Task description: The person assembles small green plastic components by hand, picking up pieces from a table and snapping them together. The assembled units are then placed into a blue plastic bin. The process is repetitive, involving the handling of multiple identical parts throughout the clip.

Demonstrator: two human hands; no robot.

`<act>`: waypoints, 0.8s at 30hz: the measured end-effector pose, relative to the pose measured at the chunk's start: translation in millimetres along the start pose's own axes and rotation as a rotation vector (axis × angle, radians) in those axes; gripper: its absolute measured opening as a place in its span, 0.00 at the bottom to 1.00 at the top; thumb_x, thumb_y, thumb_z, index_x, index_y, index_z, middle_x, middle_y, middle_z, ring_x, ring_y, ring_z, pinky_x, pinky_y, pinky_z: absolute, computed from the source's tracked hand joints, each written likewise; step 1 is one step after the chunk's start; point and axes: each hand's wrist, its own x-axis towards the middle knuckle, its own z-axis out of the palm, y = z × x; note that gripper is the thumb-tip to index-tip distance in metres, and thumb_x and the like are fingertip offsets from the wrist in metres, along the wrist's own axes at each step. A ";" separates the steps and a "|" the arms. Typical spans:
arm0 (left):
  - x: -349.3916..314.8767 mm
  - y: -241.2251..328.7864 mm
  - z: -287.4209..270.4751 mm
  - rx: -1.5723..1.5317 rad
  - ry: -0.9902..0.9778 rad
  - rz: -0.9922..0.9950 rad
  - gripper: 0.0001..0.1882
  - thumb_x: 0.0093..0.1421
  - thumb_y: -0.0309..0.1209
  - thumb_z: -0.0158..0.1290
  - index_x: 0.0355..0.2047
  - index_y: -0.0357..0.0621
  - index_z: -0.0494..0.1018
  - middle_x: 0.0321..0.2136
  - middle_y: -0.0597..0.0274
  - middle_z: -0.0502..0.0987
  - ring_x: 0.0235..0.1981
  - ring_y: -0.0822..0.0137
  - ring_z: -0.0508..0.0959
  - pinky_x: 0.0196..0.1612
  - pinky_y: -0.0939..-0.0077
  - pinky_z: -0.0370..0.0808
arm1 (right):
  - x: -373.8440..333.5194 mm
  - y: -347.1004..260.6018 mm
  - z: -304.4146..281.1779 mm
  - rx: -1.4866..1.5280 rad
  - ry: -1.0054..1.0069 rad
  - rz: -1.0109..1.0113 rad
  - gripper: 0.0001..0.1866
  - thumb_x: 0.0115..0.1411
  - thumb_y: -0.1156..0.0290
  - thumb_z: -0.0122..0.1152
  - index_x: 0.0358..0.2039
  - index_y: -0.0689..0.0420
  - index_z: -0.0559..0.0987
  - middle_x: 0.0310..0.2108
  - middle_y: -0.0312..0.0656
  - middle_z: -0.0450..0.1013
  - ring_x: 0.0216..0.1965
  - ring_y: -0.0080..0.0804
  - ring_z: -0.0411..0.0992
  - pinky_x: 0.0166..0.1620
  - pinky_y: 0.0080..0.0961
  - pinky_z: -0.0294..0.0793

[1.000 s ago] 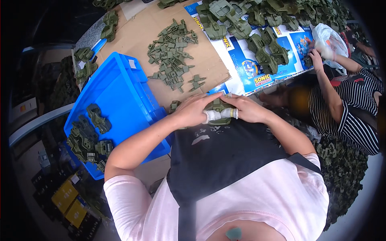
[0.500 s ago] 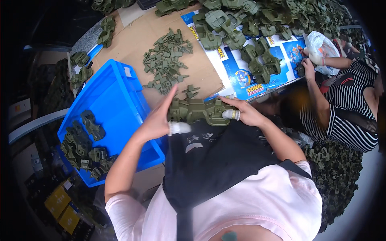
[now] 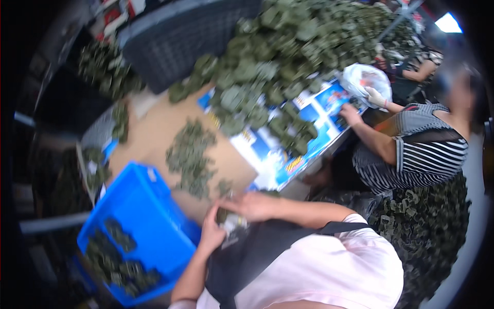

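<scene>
My left hand (image 3: pixel 211 229) and my right hand (image 3: pixel 256 207) meet at the left end of a dark green plastic vehicle body (image 3: pixel 223 214), in front of my black apron. Both hands are closed on it, though motion blurs the fingers and my right hand covers most of it. White wrapping shows at the thumbs. Just beyond my hands lies a loose heap of small green plastic pieces (image 3: pixel 190 157) on the cardboard (image 3: pixel 149 129). To the left, a blue bin (image 3: pixel 175 219) holds several green plastic parts (image 3: pixel 123 268).
Large green vehicle parts (image 3: pixel 278 67) are piled at the back, beside a dark crate (image 3: pixel 185 44). A co-worker in a striped top (image 3: pixel 427 154) works at the right near a white plastic bag (image 3: pixel 366 85). More green parts (image 3: pixel 422 232) are heaped at the lower right.
My right hand has moved left across the vehicle body to meet my left hand; before, the hands were apart at its two ends. The view has shifted, showing more of the back.
</scene>
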 end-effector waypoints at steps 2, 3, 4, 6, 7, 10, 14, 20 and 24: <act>6.9 16.4 3.3 -0.042 0.009 -0.040 0.31 0.44 0.25 0.60 0.50 0.38 0.64 0.47 0.50 0.69 0.49 0.57 0.70 0.51 0.71 0.66 | -3.5 2.4 -17.2 0.107 -0.144 0.047 0.40 0.45 0.79 0.49 0.61 0.51 0.51 0.38 0.56 0.69 0.35 0.51 0.70 0.39 0.39 0.71; 11.7 22.5 5.0 -0.055 0.002 -0.038 0.31 0.45 0.26 0.60 0.50 0.38 0.64 0.46 0.50 0.70 0.48 0.58 0.71 0.50 0.71 0.66 | -5.9 12.7 -23.4 0.206 -0.158 0.013 0.42 0.44 0.81 0.48 0.62 0.51 0.49 0.40 0.58 0.68 0.37 0.53 0.70 0.41 0.39 0.70; 9.2 16.4 5.9 -0.050 0.014 0.006 0.31 0.44 0.26 0.60 0.50 0.38 0.64 0.46 0.50 0.71 0.48 0.58 0.71 0.50 0.71 0.66 | -12.3 19.5 -32.0 0.407 -0.056 -0.108 0.46 0.40 0.84 0.48 0.62 0.51 0.48 0.45 0.58 0.66 0.42 0.55 0.67 0.47 0.40 0.66; 9.2 22.5 8.3 -0.061 0.001 -0.016 0.30 0.44 0.25 0.60 0.49 0.37 0.66 0.44 0.50 0.71 0.47 0.57 0.72 0.50 0.70 0.67 | -7.4 35.0 -26.3 0.419 -0.013 -0.217 0.47 0.38 0.84 0.48 0.62 0.51 0.49 0.49 0.58 0.64 0.46 0.54 0.65 0.49 0.40 0.64; 10.8 20.5 9.3 -0.054 0.015 -0.004 0.29 0.43 0.24 0.59 0.49 0.38 0.66 0.44 0.50 0.71 0.47 0.57 0.72 0.50 0.70 0.67 | -5.9 37.9 -21.3 0.437 -0.003 -0.269 0.47 0.37 0.85 0.47 0.62 0.51 0.50 0.51 0.58 0.63 0.48 0.54 0.64 0.50 0.40 0.63; 3.0 6.7 14.5 0.024 0.114 0.051 0.28 0.43 0.22 0.57 0.49 0.41 0.68 0.45 0.49 0.71 0.48 0.54 0.71 0.50 0.69 0.67 | -0.7 52.4 -8.1 0.491 -0.131 -0.286 0.43 0.39 0.83 0.47 0.61 0.58 0.53 0.57 0.55 0.57 0.56 0.48 0.59 0.55 0.35 0.60; 35.8 40.2 -15.6 0.043 0.179 0.273 0.46 0.45 0.30 0.59 0.61 0.45 0.46 0.59 0.48 0.54 0.61 0.54 0.54 0.60 0.65 0.52 | -0.9 49.5 -33.2 0.505 0.239 -0.043 0.34 0.53 0.67 0.57 0.59 0.60 0.56 0.58 0.48 0.56 0.59 0.37 0.55 0.57 0.30 0.58; 44.4 60.2 -10.1 -0.404 0.052 0.162 0.43 0.55 0.36 0.51 0.63 0.46 0.37 0.61 0.51 0.49 0.61 0.64 0.53 0.59 0.73 0.52 | -3.0 3.3 -18.9 1.105 0.586 0.110 0.42 0.49 0.73 0.62 0.61 0.58 0.50 0.58 0.46 0.55 0.58 0.30 0.55 0.57 0.27 0.55; 31.0 58.2 -7.2 -0.111 0.037 0.211 0.33 0.55 0.32 0.52 0.60 0.48 0.53 0.54 0.52 0.64 0.56 0.64 0.63 0.57 0.75 0.57 | -21.9 9.1 -51.8 0.608 0.437 -0.029 0.40 0.49 0.70 0.62 0.60 0.57 0.54 0.60 0.50 0.53 0.59 0.42 0.56 0.57 0.33 0.57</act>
